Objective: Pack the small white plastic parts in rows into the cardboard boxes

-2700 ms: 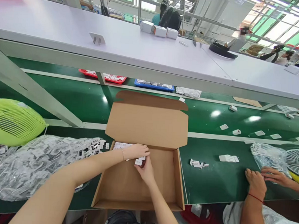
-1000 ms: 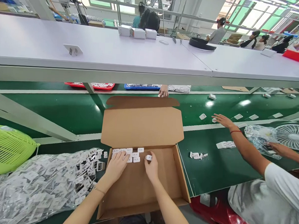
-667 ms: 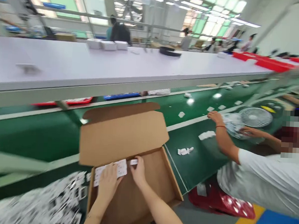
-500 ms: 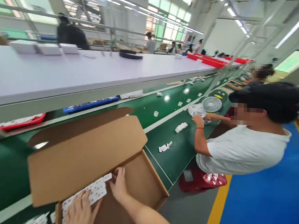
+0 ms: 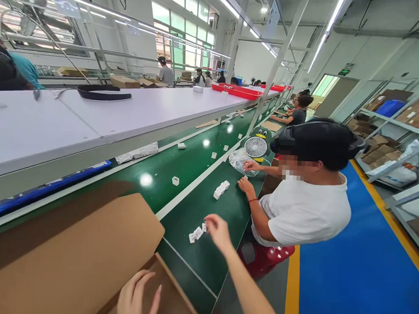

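Note:
My right hand (image 5: 219,231) reaches over the green belt, its fingers pinched on a small white block (image 5: 204,227) at the end of a short group of white blocks (image 5: 195,234). The thumb is partly hidden. My left hand (image 5: 137,296) is open, fingers apart and curved, over the brown cardboard box (image 5: 179,291) at the bottom. I see nothing between its fingers. The box's lid (image 5: 85,253) stands folded back to the left. The white blocks inside the box are out of view.
A co-worker in a white shirt (image 5: 305,209) sits at the right, hands near a plastic bag (image 5: 240,161) and a small fan (image 5: 255,147). Another cluster of white blocks (image 5: 222,189) lies on the belt (image 5: 189,198). A white shelf (image 5: 145,111) runs above the belt's far side.
My right hand has left the box and moved to the white blocks on the belt. My left hand has come off the row of white blocks in the box. The view has swung right.

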`<state>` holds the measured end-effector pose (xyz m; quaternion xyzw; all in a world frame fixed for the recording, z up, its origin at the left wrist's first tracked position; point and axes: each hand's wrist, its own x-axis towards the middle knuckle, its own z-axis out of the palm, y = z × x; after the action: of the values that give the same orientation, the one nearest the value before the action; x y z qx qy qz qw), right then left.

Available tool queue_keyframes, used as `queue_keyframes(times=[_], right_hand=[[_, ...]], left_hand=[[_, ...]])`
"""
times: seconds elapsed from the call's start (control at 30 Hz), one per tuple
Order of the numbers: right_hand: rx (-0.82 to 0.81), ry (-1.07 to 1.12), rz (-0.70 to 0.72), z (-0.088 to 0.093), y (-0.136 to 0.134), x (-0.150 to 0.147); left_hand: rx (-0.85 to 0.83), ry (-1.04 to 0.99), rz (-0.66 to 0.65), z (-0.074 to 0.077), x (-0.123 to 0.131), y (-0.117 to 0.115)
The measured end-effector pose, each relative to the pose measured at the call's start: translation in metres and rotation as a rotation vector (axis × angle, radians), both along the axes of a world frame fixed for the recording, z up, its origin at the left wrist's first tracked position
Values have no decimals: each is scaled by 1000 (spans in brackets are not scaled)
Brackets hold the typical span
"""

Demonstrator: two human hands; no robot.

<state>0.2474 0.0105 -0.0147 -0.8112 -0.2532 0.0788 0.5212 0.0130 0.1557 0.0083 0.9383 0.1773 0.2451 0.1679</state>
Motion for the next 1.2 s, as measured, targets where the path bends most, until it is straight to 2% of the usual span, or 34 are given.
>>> queue_keyframes(times=[0.03,0.1,0.17,0.23,0.3,0.33,0.4,0.47,0.53,0.6,0.7,0.77,0.83,0.93,1.0,1.03,1.1,1.2], right_hand=[[-115,-104,-74,5,-13,44],[-421,-304,-43,10,-26,124],[-689,-442,109,6,-23,190],[-856,-488,287,-3,-13,238],[-911,-435,449,-16,-3,271],[-908,-392,512,-23,0,281],[-876,-325,595,-36,2,289],[-860,-316,628,-47,-1,282],[-842,-323,641,-54,-8,263],[-773,-315,638,-58,-18,237],[-606,-289,621,-51,-31,197],[-512,-295,628,-38,-32,170],[-434,-335,660,-17,-24,136],[-319,-380,783,18,-9,66],[-258,-357,881,34,-3,9],[-242,-336,924,37,-2,-20],[-256,-290,978,35,0,-75],[-370,-215,945,18,3,-146]], left_hand=[[-85,52,-60,3,31,-1],[-234,205,-197,4,102,-6],[-305,324,-273,-4,183,-13],[-295,400,-212,-20,261,-20],[-293,476,-136,-40,325,-26],[-288,512,-128,-50,349,-29],[-269,567,-164,-65,378,-32],[-252,588,-214,-73,385,-34],[-264,599,-246,-74,376,-33],[-292,607,-266,-70,356,-33],[-302,615,-247,-49,315,-36],[-205,599,-224,-22,279,-35],[-55,570,-190,14,233,-32],[70,572,-83,72,145,-32],[95,624,-21,96,83,-35],[100,656,-4,101,52,-37],[87,716,9,97,-2,-39],[1,761,-24,66,-65,-30]])
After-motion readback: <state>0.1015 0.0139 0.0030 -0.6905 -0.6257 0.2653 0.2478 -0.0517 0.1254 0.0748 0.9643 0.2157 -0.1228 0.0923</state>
